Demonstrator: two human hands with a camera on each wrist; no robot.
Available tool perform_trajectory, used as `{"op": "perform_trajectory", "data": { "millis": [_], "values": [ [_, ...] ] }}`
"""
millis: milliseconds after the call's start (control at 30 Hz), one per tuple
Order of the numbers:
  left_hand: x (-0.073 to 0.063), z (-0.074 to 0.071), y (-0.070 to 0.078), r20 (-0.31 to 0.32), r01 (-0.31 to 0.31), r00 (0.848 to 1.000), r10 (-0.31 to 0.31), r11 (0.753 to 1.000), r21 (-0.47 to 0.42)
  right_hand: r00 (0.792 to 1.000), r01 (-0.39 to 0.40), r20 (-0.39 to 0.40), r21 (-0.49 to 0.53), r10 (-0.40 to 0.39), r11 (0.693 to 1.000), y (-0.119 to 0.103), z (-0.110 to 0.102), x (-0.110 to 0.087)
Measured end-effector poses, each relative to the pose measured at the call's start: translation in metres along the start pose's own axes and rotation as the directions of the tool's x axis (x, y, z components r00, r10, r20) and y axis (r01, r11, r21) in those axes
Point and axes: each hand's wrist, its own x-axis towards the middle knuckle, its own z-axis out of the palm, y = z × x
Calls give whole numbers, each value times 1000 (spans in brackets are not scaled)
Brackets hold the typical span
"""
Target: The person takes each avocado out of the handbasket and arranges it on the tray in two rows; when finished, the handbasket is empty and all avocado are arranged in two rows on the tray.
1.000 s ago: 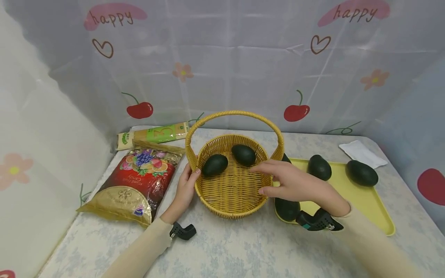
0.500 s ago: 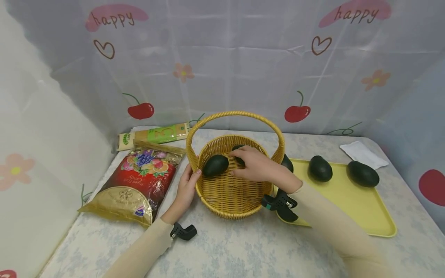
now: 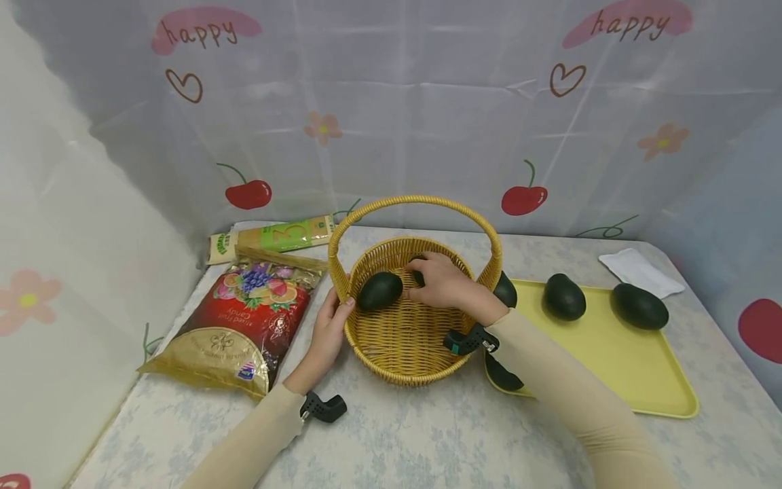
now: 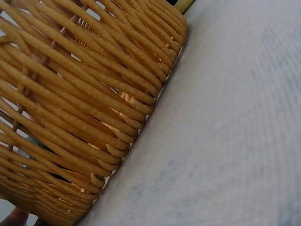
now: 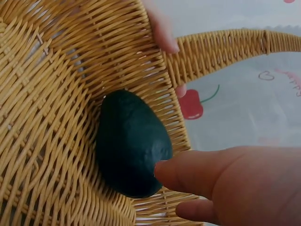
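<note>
A round yellow wicker basket point(image 3: 403, 346) with a tall arched handle stands mid-table. My left hand point(image 3: 326, 333) grips its left rim at the handle's base, thumb inside. One dark green avocado point(image 3: 380, 292) lies against the basket's left inner wall; the right wrist view shows the same avocado point(image 5: 134, 143) large. Inside the basket, my right hand point(image 3: 444, 282) curls its fingers round a second avocado point(image 3: 418, 277), most of which it hides. In the left wrist view only the woven basket side point(image 4: 84, 103) and the tablecloth show clearly.
On the right a yellow tray point(image 3: 611, 367) carries several avocados point(image 3: 565, 297), partly covered by the right arm. A red and gold candy bag point(image 3: 244, 326) lies left of the basket, with a noodle packet point(image 3: 284, 235) behind it. A white cloth point(image 3: 640, 272) lies at back right.
My right hand has moved left from the basket's right rim into the basket and closed over the second avocado. The left hand and the basket have stayed put.
</note>
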Motion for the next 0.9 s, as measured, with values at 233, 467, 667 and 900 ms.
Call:
{"op": "perform_trajectory", "data": {
  "millis": [233,467,667,900],
  "values": [
    [0,0,1,0,-5,1000,5,1000,2,998,-51,-31,-36,50,998,6,2,4],
    [1,0,1,1,-12,1000,12,1000,3,997,-70,-24,-63,68,996,7,1,4],
    [1,-1,2,1,-7,1000,7,1000,13,998,-64,-8,-75,64,995,8,2,2],
    [-1,0,1,1,-3,1000,3,1000,20,997,-75,13,-64,76,995,9,2,-1]
  ]
}}
